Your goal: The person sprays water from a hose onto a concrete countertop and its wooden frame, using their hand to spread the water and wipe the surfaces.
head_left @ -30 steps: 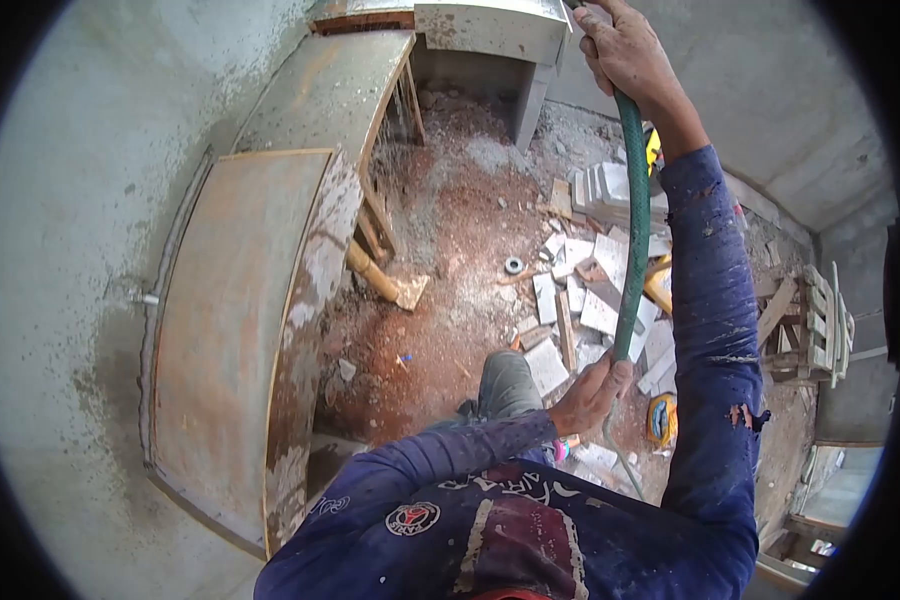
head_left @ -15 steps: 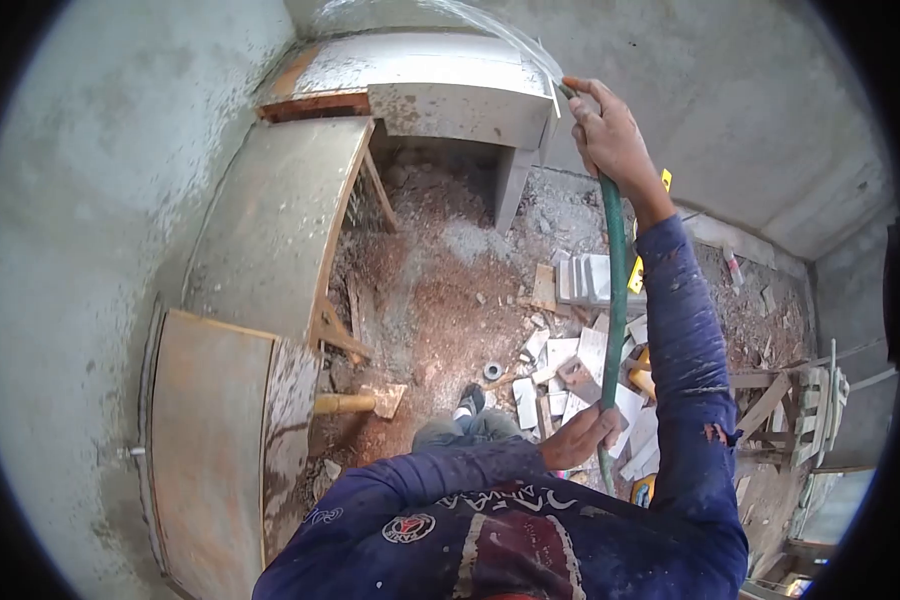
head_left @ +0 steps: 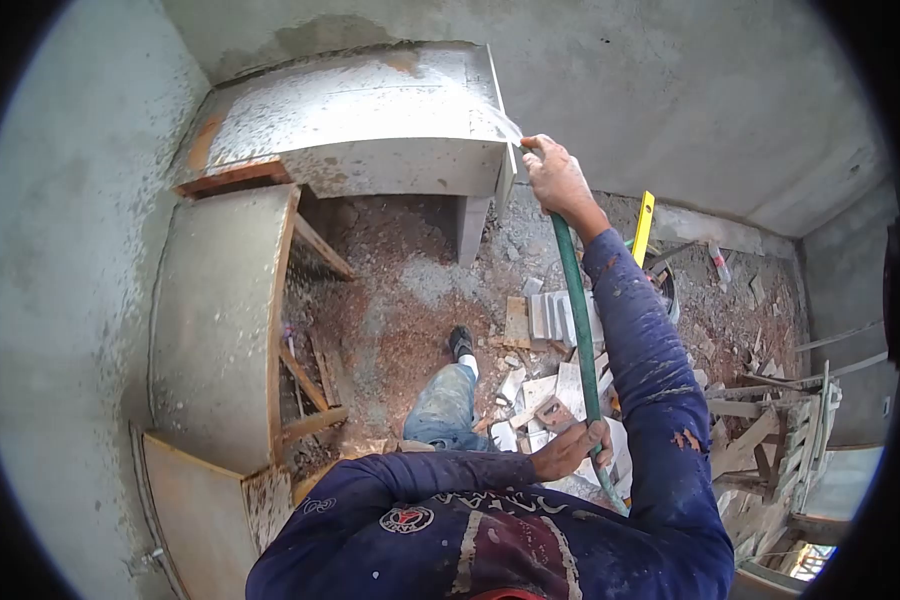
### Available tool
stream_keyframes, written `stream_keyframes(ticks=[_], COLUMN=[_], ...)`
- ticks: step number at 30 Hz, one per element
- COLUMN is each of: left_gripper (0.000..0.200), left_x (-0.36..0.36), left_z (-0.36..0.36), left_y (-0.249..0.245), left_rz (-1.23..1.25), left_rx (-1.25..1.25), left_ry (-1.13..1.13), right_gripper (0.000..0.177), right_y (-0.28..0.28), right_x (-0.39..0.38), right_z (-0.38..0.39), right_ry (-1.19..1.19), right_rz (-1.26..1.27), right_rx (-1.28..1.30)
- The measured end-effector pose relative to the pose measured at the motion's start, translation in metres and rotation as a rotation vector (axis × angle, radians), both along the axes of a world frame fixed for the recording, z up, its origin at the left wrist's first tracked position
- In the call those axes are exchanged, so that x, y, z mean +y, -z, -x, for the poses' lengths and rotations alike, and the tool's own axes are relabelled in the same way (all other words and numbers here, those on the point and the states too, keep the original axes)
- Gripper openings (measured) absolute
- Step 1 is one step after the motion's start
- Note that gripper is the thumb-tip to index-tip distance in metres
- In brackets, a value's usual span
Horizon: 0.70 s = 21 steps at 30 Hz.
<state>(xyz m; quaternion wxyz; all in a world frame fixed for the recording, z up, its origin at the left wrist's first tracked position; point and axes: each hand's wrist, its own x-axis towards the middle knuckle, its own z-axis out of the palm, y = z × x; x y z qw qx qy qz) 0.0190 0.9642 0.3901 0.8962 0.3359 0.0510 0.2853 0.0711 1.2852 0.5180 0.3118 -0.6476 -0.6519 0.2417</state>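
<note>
A green hose [head_left: 576, 320] runs from low at my body up to my raised right hand [head_left: 558, 182], which grips its nozzle end. Water sprays from that end toward the concrete counter slab [head_left: 360, 105] at the back wall. My left hand [head_left: 570, 450] holds the hose lower down, close to my chest. Both arms are in dark blue sleeves. My leg in jeans and a dark shoe [head_left: 460, 342] stand on the dirt floor below.
A second counter slab on wooden formwork [head_left: 220, 320] runs along the left wall. Broken tiles and blocks [head_left: 555, 320] litter the red dirt floor. A yellow level [head_left: 643, 228] leans at the far wall. Wooden pallets [head_left: 780, 440] lie at right.
My right hand with the hose end has come lower and leftward in view as my head tilted up; the back counter slab now fills more of the top.
</note>
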Motion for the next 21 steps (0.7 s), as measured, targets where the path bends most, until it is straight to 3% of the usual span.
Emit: stream_keyframes(ticks=[3, 5, 6, 7, 9, 12, 15, 19, 21], left_gripper=[0.047, 0.046, 0.046, 0.046, 0.045, 0.044, 0.044, 0.049, 0.050], left_x=[0.058, 0.111, 0.125, 0.129, 0.150, 0.181, 0.191, 0.216, 0.212], left_z=[-0.008, -0.010, -0.015, -0.019, -0.026, -0.036, -0.058, -0.061, -0.074], left_y=[-0.001, -0.012, -0.012, -0.013, -0.018, -0.031, -0.010, -0.031, -0.014], left_rz=[0.020, 0.009, -0.017, -0.026, 0.058, 0.064, 0.009, 0.057, 0.032], left_rx=[-0.002, 0.012, 0.007, 0.002, -0.022, -0.068, -0.098, -0.009, -0.001], left_ry=[0.024, 0.021, 0.033, 0.040, 0.048, 0.045, 0.073, 0.106, 0.146], right_gripper=[0.032, 0.034, 0.035, 0.035, 0.036, 0.038, 0.040, 0.039, 0.038], right_y=[0.021, 0.037, 0.047, 0.047, 0.033, 0.040, 0.053, 0.064, 0.070], right_x=[0.060, 0.111, 0.131, 0.137, 0.159, 0.184, 0.199, 0.216, 0.221], right_z=[-0.010, -0.017, -0.024, -0.023, -0.021, -0.024, -0.024, -0.026, -0.027], right_ry=[-0.005, -0.154, -0.187, -0.195, -0.142, -0.191, -0.262, -0.355, -0.400], right_rz=[0.052, -0.073, 0.064, 0.114, 0.450, 0.503, 0.562, 0.620, 0.609], right_rx=[-0.009, -0.292, -0.267, -0.266, -0.171, -0.235, -0.331, -0.420, -0.476])
